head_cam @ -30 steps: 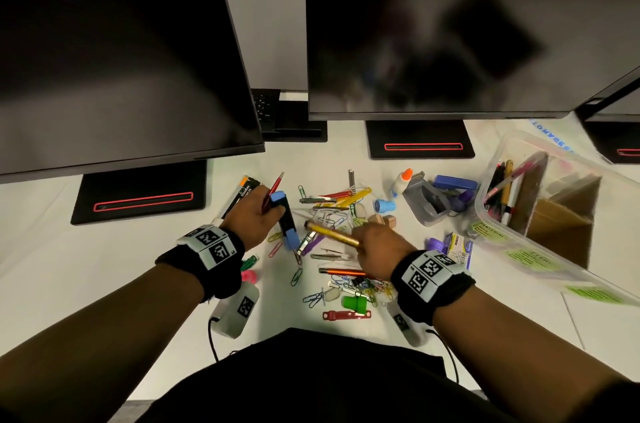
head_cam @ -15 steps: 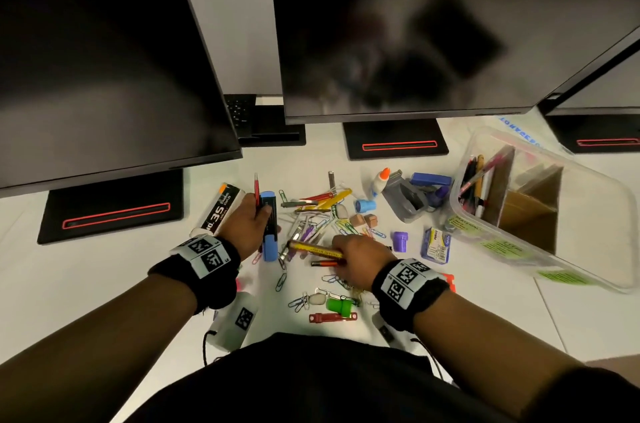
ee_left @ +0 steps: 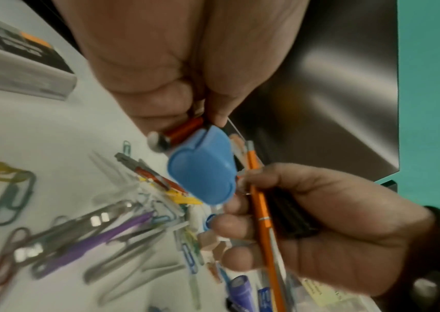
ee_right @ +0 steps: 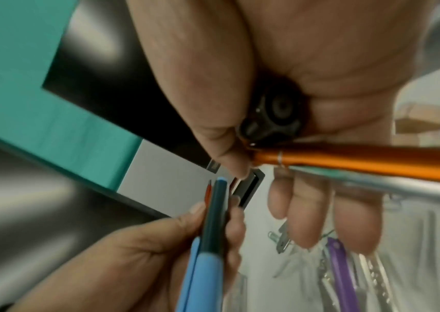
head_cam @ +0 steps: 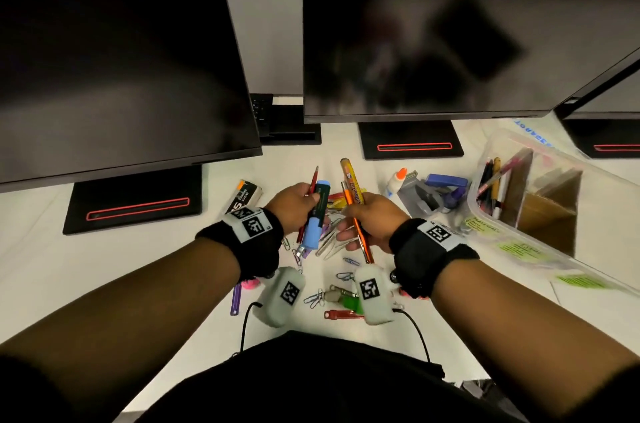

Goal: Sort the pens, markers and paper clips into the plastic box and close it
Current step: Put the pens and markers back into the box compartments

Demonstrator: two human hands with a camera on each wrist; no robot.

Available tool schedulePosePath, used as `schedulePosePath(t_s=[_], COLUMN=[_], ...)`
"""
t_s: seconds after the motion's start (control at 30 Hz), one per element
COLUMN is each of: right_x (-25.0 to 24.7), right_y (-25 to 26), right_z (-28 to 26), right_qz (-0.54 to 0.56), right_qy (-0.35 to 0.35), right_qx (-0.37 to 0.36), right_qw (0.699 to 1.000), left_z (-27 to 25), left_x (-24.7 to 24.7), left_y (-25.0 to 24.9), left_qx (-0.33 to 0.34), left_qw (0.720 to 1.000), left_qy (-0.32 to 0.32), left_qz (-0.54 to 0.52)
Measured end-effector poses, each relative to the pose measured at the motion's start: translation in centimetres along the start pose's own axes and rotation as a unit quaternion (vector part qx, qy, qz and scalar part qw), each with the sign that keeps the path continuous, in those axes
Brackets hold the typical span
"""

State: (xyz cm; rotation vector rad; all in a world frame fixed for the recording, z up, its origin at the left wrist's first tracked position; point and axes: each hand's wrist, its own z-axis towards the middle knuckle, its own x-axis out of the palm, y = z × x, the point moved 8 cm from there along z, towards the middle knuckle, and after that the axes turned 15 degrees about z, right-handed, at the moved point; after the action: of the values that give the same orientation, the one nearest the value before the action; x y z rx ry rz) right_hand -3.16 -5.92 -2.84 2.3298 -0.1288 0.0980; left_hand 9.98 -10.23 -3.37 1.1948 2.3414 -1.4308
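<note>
My left hand [head_cam: 294,204] grips a blue highlighter [head_cam: 313,225] and a thin red pen [head_cam: 314,180] together, lifted above the pile. Close beside it, my right hand [head_cam: 375,218] holds a yellow-orange marker [head_cam: 351,185] and an orange pen [head_cam: 362,242]. The left wrist view shows the highlighter's blue end [ee_left: 200,175] almost touching the orange pen [ee_left: 261,211]. In the right wrist view the orange pen [ee_right: 347,162] lies under the marker's black end [ee_right: 275,118]. The clear plastic box [head_cam: 485,163] stands open at the right with several pens [head_cam: 493,183] in one compartment. Loose paper clips [head_cam: 313,298] lie on the desk below.
Three dark monitors [head_cam: 121,59] on black stands overhang the back of the white desk. A staples box [head_cam: 244,196], glue bottle [head_cam: 396,180], grey tape dispenser [head_cam: 419,197] and blue stapler [head_cam: 446,182] lie between the pile and the box. Tweezers [head_cam: 329,246] sit under my hands.
Both hands have risen off the desk and come together. The right hand has added the orange pen to its marker, which now points away from me.
</note>
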Motion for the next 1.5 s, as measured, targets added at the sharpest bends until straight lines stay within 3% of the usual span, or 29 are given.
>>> schedulePosePath(t_s=[0.23,0.4,0.57,0.67,0.77,0.9,1.03,1.1,1.2,1.27,1.4,1.5], right_x=[0.7,-1.5,-4.2,-6.7,-9.5,-14.3,-18.9,-21.3,-24.3,-24.8,-24.9,-24.8], right_y=[-0.5,0.5,1.8,2.6,4.3,6.1,7.2,7.0,6.6,6.3,6.9,7.6], right_z=[-0.7,-2.0,-2.9,-3.3,-4.3,-5.1,-5.3,-4.7,-4.4,-4.1,-3.0,-3.2], right_qz=[0.096,0.229,0.270,0.287,0.277,0.268,0.245,0.250,0.228,0.209,0.069,-0.023], right_qy=[-0.035,-0.031,-0.028,-0.039,-0.051,-0.080,-0.127,-0.164,-0.202,-0.191,-0.170,-0.172], right_qx=[0.003,-0.028,-0.064,-0.093,-0.127,-0.169,-0.175,-0.158,-0.130,-0.103,-0.097,-0.111], right_qw=[0.995,0.972,0.960,0.953,0.951,0.945,0.945,0.941,0.943,0.954,0.978,0.979], left_z=[-0.6,-0.7,-1.4,-1.8,-2.4,-3.0,-1.7,-0.6,1.0,1.7,2.4,2.4], left_x=[1.0,2.0,5.1,6.8,8.0,10.2,11.8,11.9,12.9,13.5,14.9,15.2], left_y=[-3.0,-6.3,-10.9,-13.5,-16.6,-21.8,-24.6,-24.4,-22.9,-21.7,-20.7,-20.8], left_qx=[0.020,0.049,0.094,0.102,0.116,0.167,0.176,0.160,0.116,0.090,0.084,0.095], left_qw=[0.999,0.999,0.995,0.992,0.986,0.980,0.982,0.982,0.983,0.977,0.969,0.970], left_qy=[0.015,0.012,0.036,0.064,0.088,0.097,0.037,-0.012,-0.015,-0.008,-0.005,-0.009], left_qz=[-0.028,-0.013,0.018,-0.028,-0.075,-0.040,0.058,0.103,0.139,0.191,0.234,0.225])
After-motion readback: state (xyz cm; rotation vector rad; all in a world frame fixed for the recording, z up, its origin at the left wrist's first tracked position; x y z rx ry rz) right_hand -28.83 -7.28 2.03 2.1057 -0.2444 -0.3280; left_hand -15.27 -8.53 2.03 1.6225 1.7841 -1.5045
